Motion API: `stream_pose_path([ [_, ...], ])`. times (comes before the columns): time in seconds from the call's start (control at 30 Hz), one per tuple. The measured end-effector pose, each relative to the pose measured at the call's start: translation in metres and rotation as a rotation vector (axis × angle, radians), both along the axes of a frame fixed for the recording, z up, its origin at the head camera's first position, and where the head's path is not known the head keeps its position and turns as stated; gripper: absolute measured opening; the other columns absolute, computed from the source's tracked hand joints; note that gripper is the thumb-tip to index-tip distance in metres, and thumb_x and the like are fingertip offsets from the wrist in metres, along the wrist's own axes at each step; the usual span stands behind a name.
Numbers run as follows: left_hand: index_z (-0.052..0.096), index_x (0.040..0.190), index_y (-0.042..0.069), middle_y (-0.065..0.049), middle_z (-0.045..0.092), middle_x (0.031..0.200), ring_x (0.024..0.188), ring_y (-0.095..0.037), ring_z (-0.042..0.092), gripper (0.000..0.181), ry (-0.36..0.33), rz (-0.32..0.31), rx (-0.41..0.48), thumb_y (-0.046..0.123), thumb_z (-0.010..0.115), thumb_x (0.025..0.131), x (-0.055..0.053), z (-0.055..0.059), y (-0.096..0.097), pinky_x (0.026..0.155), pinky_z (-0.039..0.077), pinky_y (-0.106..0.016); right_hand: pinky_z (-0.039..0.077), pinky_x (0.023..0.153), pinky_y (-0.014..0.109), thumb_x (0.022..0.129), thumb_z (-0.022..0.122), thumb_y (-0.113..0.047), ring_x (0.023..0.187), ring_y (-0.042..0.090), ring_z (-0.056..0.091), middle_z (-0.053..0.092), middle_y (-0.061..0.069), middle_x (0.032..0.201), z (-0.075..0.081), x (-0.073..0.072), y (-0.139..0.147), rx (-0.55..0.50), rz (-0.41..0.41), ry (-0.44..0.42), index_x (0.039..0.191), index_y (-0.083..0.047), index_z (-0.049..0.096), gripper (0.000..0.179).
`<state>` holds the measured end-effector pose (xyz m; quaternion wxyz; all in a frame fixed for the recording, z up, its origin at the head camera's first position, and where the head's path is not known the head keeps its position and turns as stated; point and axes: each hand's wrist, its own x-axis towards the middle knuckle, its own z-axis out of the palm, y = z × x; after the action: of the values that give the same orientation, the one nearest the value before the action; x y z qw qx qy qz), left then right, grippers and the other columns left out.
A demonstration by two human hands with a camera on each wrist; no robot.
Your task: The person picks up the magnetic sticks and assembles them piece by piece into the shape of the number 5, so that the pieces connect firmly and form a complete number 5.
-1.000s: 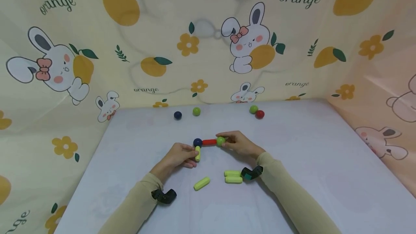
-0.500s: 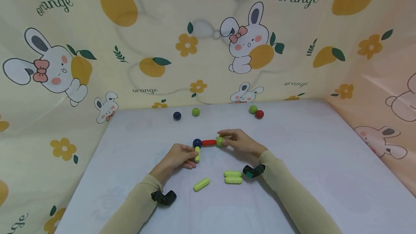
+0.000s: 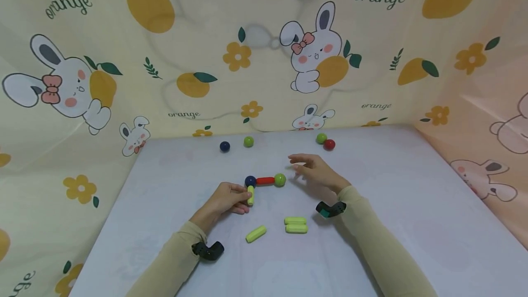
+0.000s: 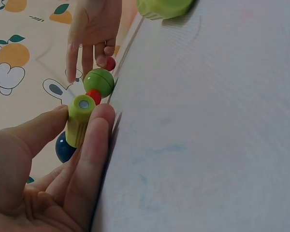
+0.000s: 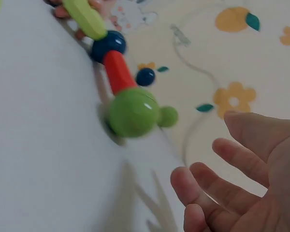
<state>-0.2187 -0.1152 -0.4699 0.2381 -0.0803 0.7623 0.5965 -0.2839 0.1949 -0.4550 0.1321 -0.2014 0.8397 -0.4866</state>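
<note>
My left hand (image 3: 226, 198) pinches a yellow-green rod (image 3: 250, 195) between thumb and fingers. The rod's far end meets a dark blue ball (image 3: 250, 181). From that ball a red rod (image 3: 265, 180) runs right to a green ball (image 3: 280, 179), so the pieces form an L on the table. In the left wrist view, a round grey metal disc (image 4: 83, 104) shows in the rod's near end. My right hand (image 3: 316, 171) hovers right of the green ball, apart from it, fingers spread and holding nothing; the right wrist view shows a gap between them.
Two yellow-green rods (image 3: 296, 224) lie side by side nearer to me, and a single slanted rod (image 3: 256, 233) is left of them. Along the back sit a dark blue ball (image 3: 224, 146), a green ball (image 3: 248, 141), and another green ball (image 3: 321, 138) touching a red ball (image 3: 329, 145).
My right hand has let go of the green ball and moved right and away from me. The left hand keeps its pinch on the yellow-green rod, and the joined pieces stay in place.
</note>
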Motion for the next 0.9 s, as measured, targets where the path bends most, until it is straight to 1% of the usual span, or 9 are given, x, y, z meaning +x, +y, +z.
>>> stream_pose_path([
  [0.1,0.063,0.128,-0.004,-0.010,0.077,0.087,0.061,-0.011,0.071,0.039,0.000,0.002,0.002,0.017,0.070,0.096,-0.001,-0.001,0.000,0.059,0.059,-0.025,0.052,0.091,0.032,0.104,0.056,-0.020,0.103,0.032,0.069,0.055,0.025,0.144,0.003,-0.005,0.012,-0.028,-0.069,0.032,0.147,-0.002,0.049,0.046],
  [0.2,0.063,0.129,-0.004,-0.010,0.077,0.088,0.061,-0.011,0.071,0.040,0.000,0.002,-0.001,0.017,0.070,0.096,-0.001,-0.002,0.000,0.059,0.059,-0.025,0.051,0.090,0.029,0.105,0.055,-0.022,0.111,0.038,0.064,0.053,0.025,0.146,0.006,-0.010,0.026,-0.063,-0.173,0.040,0.147,-0.002,0.049,0.047],
  [0.37,0.062,0.130,-0.005,-0.011,0.077,0.089,0.061,-0.011,0.071,0.042,0.007,-0.005,0.004,0.018,0.070,0.096,-0.002,-0.003,0.001,0.059,0.059,-0.025,0.047,0.092,0.021,0.106,0.052,-0.021,0.130,0.037,0.052,0.050,0.024,0.148,0.006,-0.019,0.053,-0.110,-0.357,0.069,0.148,-0.003,0.047,0.046],
  [0.43,0.061,0.131,-0.005,-0.011,0.077,0.089,0.061,-0.011,0.071,0.042,0.007,-0.005,0.007,0.018,0.070,0.096,-0.002,-0.004,0.001,0.059,0.059,-0.025,0.047,0.096,0.025,0.106,0.050,-0.020,0.136,0.036,0.046,0.046,0.021,0.152,0.003,-0.022,0.062,-0.109,-0.421,0.069,0.150,-0.006,0.044,0.047],
  [0.5,0.061,0.131,-0.005,-0.011,0.077,0.089,0.061,-0.011,0.071,0.042,0.004,-0.003,0.008,0.018,0.070,0.096,-0.003,-0.004,0.001,0.059,0.059,-0.025,0.044,0.104,0.039,0.106,0.050,-0.020,0.140,0.039,0.041,0.040,0.019,0.157,0.000,-0.026,0.069,-0.098,-0.464,0.069,0.154,-0.009,0.041,0.049],
  [0.57,0.061,0.131,-0.005,-0.011,0.077,0.090,0.061,-0.011,0.071,0.043,-0.001,0.000,0.008,0.018,0.070,0.096,-0.002,-0.003,0.001,0.060,0.059,-0.025,0.038,0.112,0.055,0.107,0.049,-0.024,0.146,0.042,0.032,0.029,0.017,0.164,-0.004,-0.028,0.073,-0.063,-0.480,0.038,0.158,-0.016,0.034,0.054],
  [0.63,0.061,0.131,-0.005,-0.011,0.077,0.090,0.061,-0.011,0.071,0.042,-0.001,-0.002,0.009,0.017,0.070,0.096,-0.002,-0.003,0.001,0.059,0.059,-0.025,0.027,0.119,0.063,0.107,0.049,-0.028,0.152,0.044,0.023,0.018,0.015,0.169,-0.009,-0.031,0.077,-0.017,-0.465,0.011,0.161,-0.020,0.026,0.059],
  [0.73,0.062,0.130,-0.005,-0.011,0.077,0.089,0.061,-0.011,0.071,0.042,-0.009,0.000,0.011,0.018,0.071,0.095,-0.001,-0.002,0.000,0.059,0.059,-0.025,0.016,0.124,0.062,0.107,0.049,-0.028,0.156,0.044,0.010,0.009,0.015,0.171,-0.016,-0.036,0.079,0.040,-0.403,0.000,0.163,-0.019,0.017,0.065],
  [0.9,0.062,0.129,-0.004,-0.010,0.077,0.088,0.061,-0.011,0.071,0.040,-0.010,0.000,0.005,0.018,0.070,0.096,-0.001,-0.001,-0.001,0.059,0.059,-0.025,0.008,0.127,0.056,0.106,0.051,-0.020,0.158,0.040,0.003,0.010,0.017,0.170,-0.024,-0.038,0.077,0.034,-0.358,-0.003,0.162,-0.011,0.018,0.066],
])
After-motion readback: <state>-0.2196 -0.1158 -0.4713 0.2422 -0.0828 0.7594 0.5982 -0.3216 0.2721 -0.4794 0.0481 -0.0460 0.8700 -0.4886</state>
